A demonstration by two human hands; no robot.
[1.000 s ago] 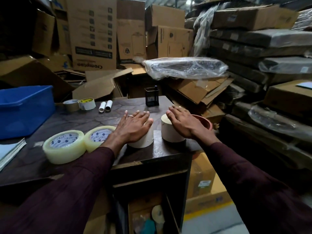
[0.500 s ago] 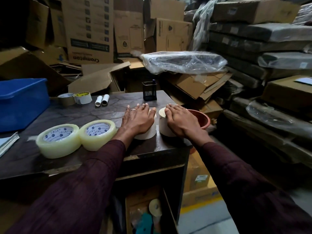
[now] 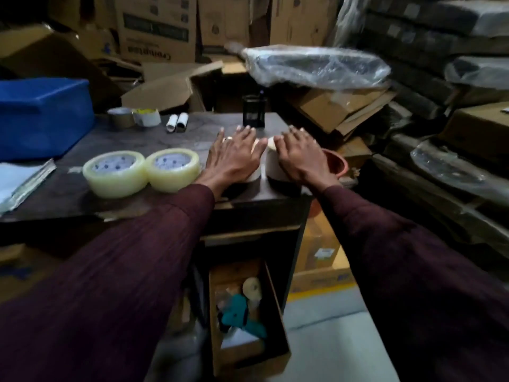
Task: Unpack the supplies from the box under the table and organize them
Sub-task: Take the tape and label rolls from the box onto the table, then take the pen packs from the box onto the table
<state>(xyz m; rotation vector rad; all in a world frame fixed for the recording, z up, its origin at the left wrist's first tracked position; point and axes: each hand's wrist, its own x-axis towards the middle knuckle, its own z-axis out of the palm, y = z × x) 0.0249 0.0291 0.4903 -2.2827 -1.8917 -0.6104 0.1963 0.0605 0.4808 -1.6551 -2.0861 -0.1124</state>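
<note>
Two white rolls stand side by side near the right end of the dark table [image 3: 154,139]. My left hand [image 3: 234,157] lies flat on top of the left white roll [image 3: 254,176], fingers straight. My right hand [image 3: 298,154] lies flat over the right white roll [image 3: 271,164]. Left of them sit two clear tape rolls [image 3: 115,172] [image 3: 173,169], touching each other. Under the table an open cardboard box [image 3: 275,312] holds a teal object [image 3: 239,315], a pale roll [image 3: 252,289] and other supplies.
A blue bin [image 3: 44,117] stands at the table's left, with papers [image 3: 19,180] in front of it. Two smaller tape rolls [image 3: 132,119], two small white tubes [image 3: 177,122] and a black pen holder [image 3: 253,113] line the far edge. A brown bowl [image 3: 334,164] sits at the right edge. Stacked cartons surround the table.
Both hands have slid the two white rolls away from me and closer together. The camera has tilted down, showing more of the box under the table.
</note>
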